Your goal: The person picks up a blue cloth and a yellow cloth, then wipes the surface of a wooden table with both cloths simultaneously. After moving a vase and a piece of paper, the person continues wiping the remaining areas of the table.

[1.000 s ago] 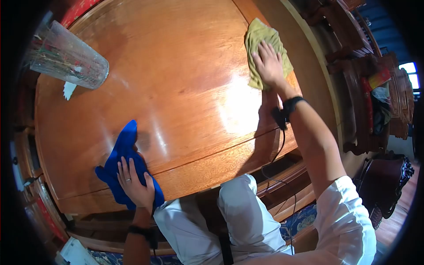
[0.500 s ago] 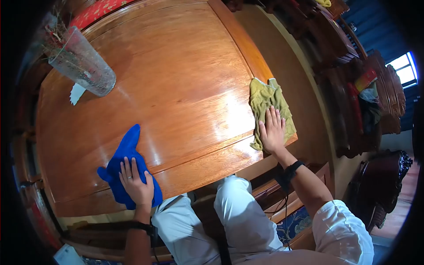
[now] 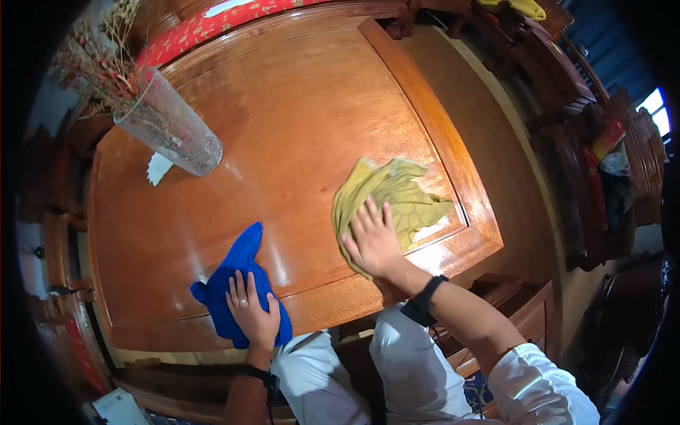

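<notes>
A polished wooden table (image 3: pixel 283 142) fills the middle of the view. My left hand (image 3: pixel 253 312) lies flat with its fingers apart on a crumpled blue cloth (image 3: pixel 237 273) near the table's front edge. To the right, my right hand (image 3: pixel 372 237) presses on a yellow-green cloth (image 3: pixel 404 198), its fingers spread over the cloth's left part. The cloth lies creased on the tabletop, near the front right corner.
A glass vase (image 3: pixel 180 131) with dried stems stands at the back left, beside a piece of white paper (image 3: pixel 159 168). A red patterned cloth (image 3: pixel 191 39) runs behind the table. Carved dark wooden furniture (image 3: pixel 552 78) stands at the right.
My right hand has moved left with the yellow-green cloth, from the table's right edge inward. My left hand stays on the blue cloth. The whole view has shifted somewhat.
</notes>
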The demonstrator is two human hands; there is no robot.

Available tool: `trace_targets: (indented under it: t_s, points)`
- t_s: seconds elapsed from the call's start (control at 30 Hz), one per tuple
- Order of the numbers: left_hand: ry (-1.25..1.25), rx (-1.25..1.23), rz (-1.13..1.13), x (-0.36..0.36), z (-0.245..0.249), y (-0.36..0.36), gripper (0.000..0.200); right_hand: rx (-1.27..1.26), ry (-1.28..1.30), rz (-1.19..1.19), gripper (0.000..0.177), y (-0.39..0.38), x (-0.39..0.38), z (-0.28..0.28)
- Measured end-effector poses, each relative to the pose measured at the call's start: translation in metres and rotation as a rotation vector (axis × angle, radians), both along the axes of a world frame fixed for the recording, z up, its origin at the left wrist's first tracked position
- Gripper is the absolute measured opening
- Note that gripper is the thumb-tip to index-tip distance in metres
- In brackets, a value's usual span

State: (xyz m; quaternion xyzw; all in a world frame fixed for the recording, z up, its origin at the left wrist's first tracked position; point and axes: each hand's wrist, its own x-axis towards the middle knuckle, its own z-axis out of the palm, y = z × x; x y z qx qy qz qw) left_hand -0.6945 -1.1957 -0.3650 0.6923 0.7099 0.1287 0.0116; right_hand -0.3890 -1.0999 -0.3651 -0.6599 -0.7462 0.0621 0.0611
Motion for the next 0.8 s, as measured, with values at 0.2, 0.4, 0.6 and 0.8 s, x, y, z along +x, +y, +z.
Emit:
trace_targets:
  t_s: [0.2,0.4,0.6,0.8]
  points:
    - [0.007,-0.015,-0.006,-0.003,-0.004,-0.002,0.064,-0.061,0.093,0.456,0.063,-0.039,0.103,0.009]
    - [0.017,0.048,-0.021,-0.005,-0.008,-0.002,0.064,0.010,-0.083,-0.127,0.058,-0.047,0.224,0.003]
    - [0.020,0.055,-0.019,-0.002,-0.006,-0.002,0.064,0.082,-0.094,-0.466,0.055,-0.035,0.185,-0.018]
    - [-0.006,0.060,-0.033,-0.002,-0.005,-0.001,0.060,0.074,-0.093,-0.242,0.056,-0.009,0.074,-0.024]
